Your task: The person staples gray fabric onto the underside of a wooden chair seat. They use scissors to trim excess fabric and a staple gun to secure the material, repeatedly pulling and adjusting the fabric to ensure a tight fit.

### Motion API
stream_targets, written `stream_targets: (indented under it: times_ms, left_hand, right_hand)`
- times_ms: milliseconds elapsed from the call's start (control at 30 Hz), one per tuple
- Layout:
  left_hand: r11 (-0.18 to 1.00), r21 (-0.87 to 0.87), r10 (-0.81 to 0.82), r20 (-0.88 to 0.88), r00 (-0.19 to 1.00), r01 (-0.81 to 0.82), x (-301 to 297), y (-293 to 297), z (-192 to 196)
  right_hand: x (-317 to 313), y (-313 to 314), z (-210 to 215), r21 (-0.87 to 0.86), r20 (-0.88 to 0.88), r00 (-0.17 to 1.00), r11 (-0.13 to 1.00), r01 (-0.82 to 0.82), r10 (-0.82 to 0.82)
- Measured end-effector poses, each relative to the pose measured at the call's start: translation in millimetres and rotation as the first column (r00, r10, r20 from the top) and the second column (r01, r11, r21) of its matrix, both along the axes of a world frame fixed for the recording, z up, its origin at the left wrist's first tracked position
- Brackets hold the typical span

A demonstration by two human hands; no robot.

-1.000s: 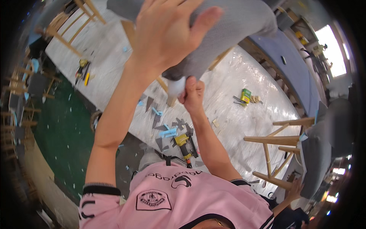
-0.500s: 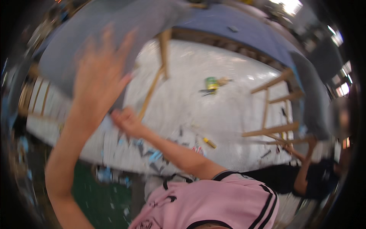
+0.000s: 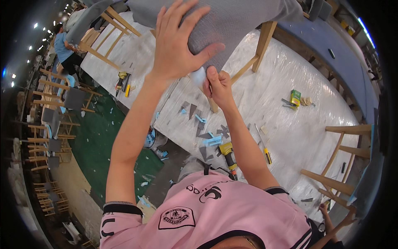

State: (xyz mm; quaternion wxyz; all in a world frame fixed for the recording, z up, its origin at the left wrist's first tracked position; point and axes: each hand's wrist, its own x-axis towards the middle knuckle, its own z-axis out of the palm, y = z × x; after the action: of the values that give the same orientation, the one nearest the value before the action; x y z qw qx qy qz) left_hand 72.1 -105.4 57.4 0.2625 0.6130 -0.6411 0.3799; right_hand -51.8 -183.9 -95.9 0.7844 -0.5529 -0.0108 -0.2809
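Note:
A chair with grey fabric upholstery (image 3: 236, 29) and pale wooden legs (image 3: 264, 43) stands on the plastic-covered table (image 3: 273, 79). My left hand (image 3: 176, 47) lies on the fabric near its corner, with the fingers spread. Just below, my right hand (image 3: 219, 85) is closed on the fabric's lower edge, thumb uppermost. A bit of pale blue-white padding (image 3: 199, 77) shows between the two hands. Exactly how much cloth the right fingers grip is hidden.
On the table lie a yellow-black staple gun (image 3: 227, 154), a screwdriver (image 3: 267, 155), fabric scraps (image 3: 192, 111) and a green-yellow box (image 3: 295, 98). Another power tool (image 3: 121, 81) lies far left. Chairs stand at right (image 3: 327, 178) and left (image 3: 74, 99). A person (image 3: 64, 47) stands far left.
The view has swung, so the chair and both hands sit farther right in it. My left hand, smeared by motion before, now shows sharply on the fabric. My right hand stays at the edge.

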Motion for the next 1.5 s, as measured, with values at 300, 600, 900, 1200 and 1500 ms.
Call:
stream_targets:
  times_ms: [300,600,900,1200,1500]
  left_hand:
    - [0.983,-0.154,-0.089,0.062,0.994,0.098,-8,-13,-21]
    - [0.985,-0.121,-0.113,0.082,0.99,0.123,1,-10,-26]
    - [0.987,-0.099,-0.1,0.208,0.973,0.122,2,-9,-30]
    - [0.975,0.21,0.034,0.195,0.98,-0.075,-35,10,-19]
    - [0.983,0.17,-0.06,-0.032,0.998,0.064,-37,7,-10]
  right_hand:
    - [-13,26,7,-0.219,-0.014,0.966,0.944,0.248,-0.257]
    - [-22,19,39,-0.389,0.042,0.922,0.844,0.37,-0.385]
    - [-48,11,9,-0.485,0.01,0.952,0.831,0.272,-0.306]
    - [-71,-17,-56,-0.176,-0.259,0.911,0.943,0.283,-0.321]
    - [-44,-31,30,0.029,0.217,0.908,0.932,0.361,-0.358]
